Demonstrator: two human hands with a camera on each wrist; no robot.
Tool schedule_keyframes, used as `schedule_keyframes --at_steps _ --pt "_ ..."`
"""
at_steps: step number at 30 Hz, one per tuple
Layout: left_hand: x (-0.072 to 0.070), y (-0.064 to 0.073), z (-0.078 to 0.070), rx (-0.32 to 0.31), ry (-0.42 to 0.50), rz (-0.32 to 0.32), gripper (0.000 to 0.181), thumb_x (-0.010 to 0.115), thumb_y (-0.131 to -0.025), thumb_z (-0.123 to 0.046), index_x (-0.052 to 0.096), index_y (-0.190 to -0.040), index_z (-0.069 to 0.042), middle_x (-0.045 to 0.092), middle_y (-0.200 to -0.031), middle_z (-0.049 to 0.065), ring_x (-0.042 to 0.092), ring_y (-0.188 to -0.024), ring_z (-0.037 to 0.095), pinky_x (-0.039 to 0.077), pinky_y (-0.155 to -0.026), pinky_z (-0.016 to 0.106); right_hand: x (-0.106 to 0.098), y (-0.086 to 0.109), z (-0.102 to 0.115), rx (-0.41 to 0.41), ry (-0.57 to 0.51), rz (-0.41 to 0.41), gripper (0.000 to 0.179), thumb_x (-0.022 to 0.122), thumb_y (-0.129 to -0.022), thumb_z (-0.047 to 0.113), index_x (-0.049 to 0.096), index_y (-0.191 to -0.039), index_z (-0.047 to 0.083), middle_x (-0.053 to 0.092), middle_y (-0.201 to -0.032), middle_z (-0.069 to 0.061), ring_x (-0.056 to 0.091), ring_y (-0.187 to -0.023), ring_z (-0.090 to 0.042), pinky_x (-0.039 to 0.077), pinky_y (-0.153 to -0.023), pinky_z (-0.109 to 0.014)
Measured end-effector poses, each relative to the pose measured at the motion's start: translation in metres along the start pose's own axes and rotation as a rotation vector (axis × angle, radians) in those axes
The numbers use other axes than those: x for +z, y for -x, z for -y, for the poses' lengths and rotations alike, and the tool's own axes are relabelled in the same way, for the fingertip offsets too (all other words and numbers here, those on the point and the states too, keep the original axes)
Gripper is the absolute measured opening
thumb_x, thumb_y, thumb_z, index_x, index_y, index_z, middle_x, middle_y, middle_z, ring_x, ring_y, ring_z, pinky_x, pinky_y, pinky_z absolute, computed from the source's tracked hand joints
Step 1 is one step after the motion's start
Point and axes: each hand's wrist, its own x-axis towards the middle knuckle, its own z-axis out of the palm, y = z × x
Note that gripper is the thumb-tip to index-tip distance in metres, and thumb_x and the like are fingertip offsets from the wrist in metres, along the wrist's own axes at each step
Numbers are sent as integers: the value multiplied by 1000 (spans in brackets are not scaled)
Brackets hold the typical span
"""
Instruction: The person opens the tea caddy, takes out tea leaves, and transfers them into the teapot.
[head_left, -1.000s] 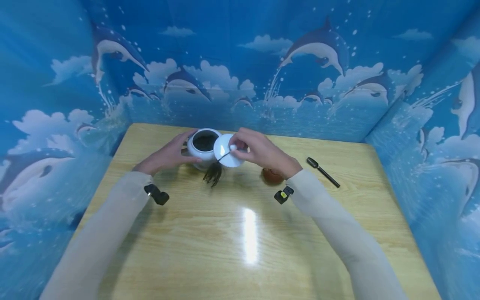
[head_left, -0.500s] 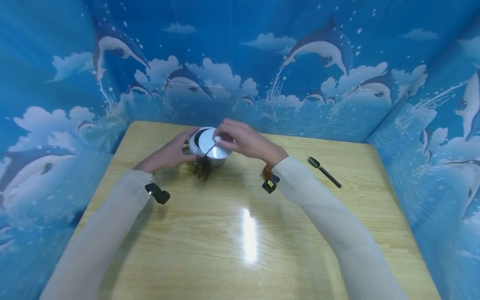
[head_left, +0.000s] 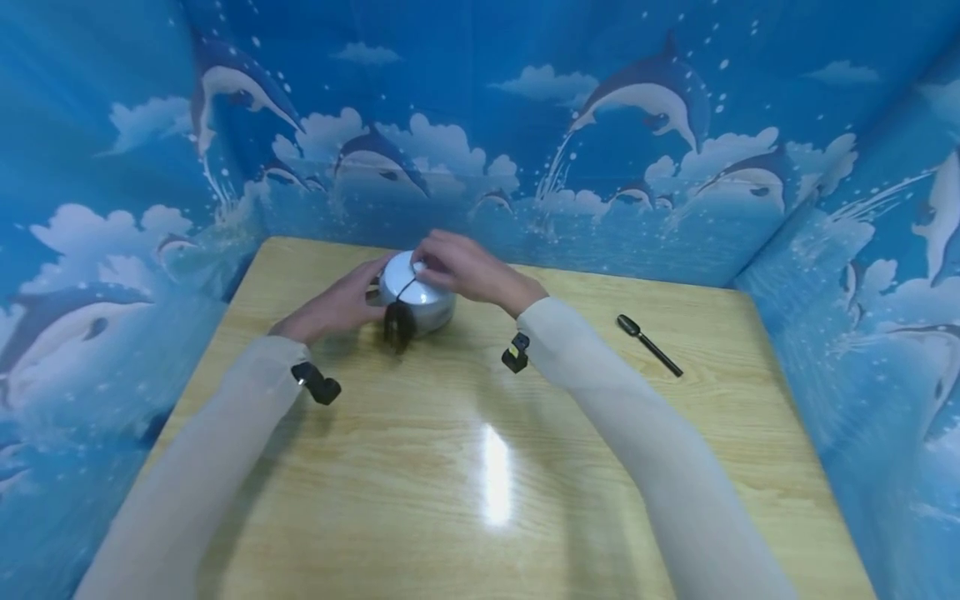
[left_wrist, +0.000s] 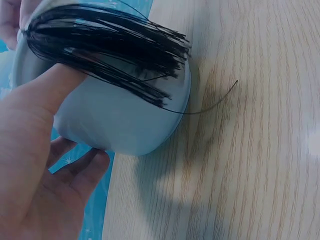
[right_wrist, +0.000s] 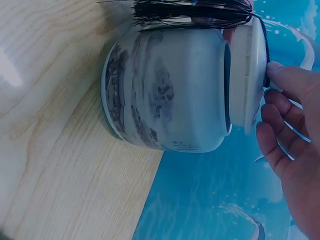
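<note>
A white ceramic jar (right_wrist: pixel 170 95) with a dark painted landscape stands near the table's back edge. My left hand (head_left: pixel 341 304) holds its left side, thumb on the near face and fingers round the far side. My right hand (head_left: pixel 465 267) pinches the knob of the white lid (right_wrist: pixel 257 75) between thumb and fingers. In the right wrist view the lid's collar shows right at the jar's mouth, its rim standing off from the jar. A black tassel (left_wrist: pixel 110 45) hangs by a cord from the knob, over the jar's front. The jar's contents are hidden.
A black scoop (head_left: pixel 649 345) lies on the wooden table (head_left: pixel 360 483) to the right. A blue dolphin-print curtain (head_left: pixel 480 125) surrounds the table at the back and sides. Small black cameras sit on both wrists.
My right hand has carried the lid leftward over the jar, covering its dark opening, and the tassel swung along. My left hand has stayed on the jar. My right forearm now hides a small brown object.
</note>
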Motion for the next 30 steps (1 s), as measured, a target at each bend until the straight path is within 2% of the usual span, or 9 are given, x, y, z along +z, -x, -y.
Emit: schedule_keyframes --at_steps 7,17,24,26,30 --pt "1 4 -1 -10 -12 -3 95 77 -104 -21 17 -175 -40 26 -181 4 34 -163 36 36 -130 64 4 -11 -4 41 29 26 28 65 -111 21 70 -135 6 67 -127 -8 63 -114 -20 58 -97 -32" --pt "0 5 -4 23 32 0 98 82 -100 -36 19 -175 -38 31 -179 2 36 -162 32 34 -132 62 7 -21 -7 51 66 35 27 62 -113 23 68 -132 5 66 -127 -10 63 -112 -20 59 -92 -32" --pt "-1 3 -6 25 27 -2 96 83 -99 -38 23 -174 -37 33 -178 2 37 -161 32 34 -132 63 3 -25 -6 64 82 53 27 62 -113 22 68 -132 4 66 -128 -11 64 -111 -21 61 -87 -32" --pt "-1 3 -5 25 21 -3 95 83 -99 -38 24 -174 -38 34 -177 1 37 -161 31 34 -132 63 3 -25 -6 70 70 67 28 61 -113 22 66 -133 3 66 -129 -11 65 -110 -20 61 -87 -31" --pt "-1 0 -2 32 7 -2 94 82 -100 -35 24 -174 -36 34 -177 3 37 -161 32 34 -132 62 4 -26 -9 99 -25 109 30 59 -114 24 62 -137 5 67 -123 -10 66 -105 -19 60 -84 -30"
